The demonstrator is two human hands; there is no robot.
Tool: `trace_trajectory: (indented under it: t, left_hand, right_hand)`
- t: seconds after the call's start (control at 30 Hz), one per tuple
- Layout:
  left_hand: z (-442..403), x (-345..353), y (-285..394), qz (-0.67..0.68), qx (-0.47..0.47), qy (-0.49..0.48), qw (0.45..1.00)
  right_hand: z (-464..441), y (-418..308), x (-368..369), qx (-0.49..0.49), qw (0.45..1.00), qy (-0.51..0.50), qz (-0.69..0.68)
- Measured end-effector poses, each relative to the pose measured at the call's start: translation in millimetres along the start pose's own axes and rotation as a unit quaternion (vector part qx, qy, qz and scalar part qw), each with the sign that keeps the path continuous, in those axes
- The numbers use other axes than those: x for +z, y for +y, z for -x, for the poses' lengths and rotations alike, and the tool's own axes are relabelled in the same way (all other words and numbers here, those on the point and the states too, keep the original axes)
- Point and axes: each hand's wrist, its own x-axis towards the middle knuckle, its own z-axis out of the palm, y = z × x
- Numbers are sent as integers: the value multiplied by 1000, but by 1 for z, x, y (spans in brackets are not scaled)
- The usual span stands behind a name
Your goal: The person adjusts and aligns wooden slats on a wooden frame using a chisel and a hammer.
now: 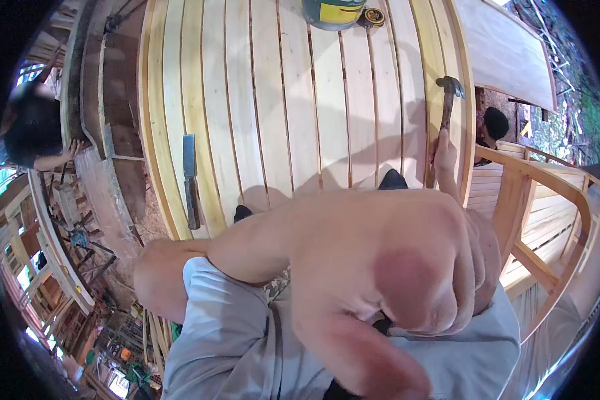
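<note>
My right hand is closed round the wooden handle of a claw hammer, near the right edge of a pale slatted wooden surface. The hammer's metal head points away from me. On the left slats lies a flat-bladed tool with a dark handle, and no hand touches it. No part of my left hand can be made out; bare skin and grey cloth fill the lower middle.
A green bucket with a yellow label and a round tape measure stand at the far edge. One person is at the left, and a dark-haired head shows at the right, beside a curved wooden frame.
</note>
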Motion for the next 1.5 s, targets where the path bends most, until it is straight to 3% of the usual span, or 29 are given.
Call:
trace_trajectory:
  t: [0.1, 0.2, 0.23, 0.3, 0.4, 0.6, 0.63, 0.7, 0.73, 0.77, 0.83, 0.87, 0.93, 1.0, 1.03, 1.13, 1.23, 1.33, 1.37, 1.4, 1.5]
  left_hand:
    - [-2, 4, -7, 139, 25, 46, 989]
    - [-8, 2, -10, 98, 9, 31, 995]
    - [-12, 1, -10, 86, 5, 23, 996]
    - [-15, -6, -6, 72, 1, 13, 997]
    - [-18, -15, 4, 34, -78, -54, 995]
    - [0, -24, -2, 11, -101, -69, 992]
    - [3, -37, -2, -87, -189, -80, 975]
    - [8, -75, -2, -278, -353, -98, 888]
    - [12, -97, -3, -366, -426, -106, 821]
    - [19, -125, -6, -410, -568, -56, 711]
    - [64, -187, -22, -586, -603, 33, 540]
    - [97, -219, -26, -604, -586, 113, 528]
    - [176, -270, -40, -683, -516, 245, 454]
    - [198, -299, -36, -658, -529, 248, 476]
    - [201, -312, -38, -633, -537, 255, 496]
    - [182, -369, -56, -717, -493, 205, 448]
    - [140, -408, -71, -731, -448, 266, 442]
    - [117, -442, -83, -783, -387, 250, 417]
    - [108, -447, -81, -743, -480, 219, 412]
    - [103, -447, -80, -742, -482, 217, 412]
    - [104, -447, -90, -733, -535, 170, 384]
  right_hand:
    - [2, -2, -4, 12, 1000, -10, -20]
    - [1, 1, -2, 22, 999, 3, -29]
    - [20, -37, 8, 27, 999, -4, -31]
    - [8, -18, 3, 29, 999, -10, -36]
    - [3, -7, -2, 22, 999, -3, -31]
    - [-2, 1, -2, 4, 1000, -3, -9]
    - [-2, 5, -3, -18, 1000, 8, 17]
    - [-1, 5, -1, -41, 998, 18, 40]
    - [4, -4, -1, -21, 999, -1, 25]
    - [5, -9, -2, -1, 1000, -18, 10]
    - [-4, -10, -3, -19, 999, -20, 44]
    - [-11, -11, 1, -32, 996, -26, 80]
    - [-38, -9, 9, -54, 994, -30, 88]
    - [-47, -48, 24, -59, 993, -35, 95]
    - [-54, -65, 31, -135, 973, -3, 187]
    - [-59, -134, 50, -42, 968, -45, 244]
    - [-80, -105, 59, -54, 982, -50, 176]
    - [-73, -89, 56, -75, 985, -30, 155]
    - [-65, -92, 51, -34, 990, -55, 128]
    - [-58, -93, 46, 9, 992, -79, 103]
    - [-45, -86, 44, 1, 995, -59, 74]
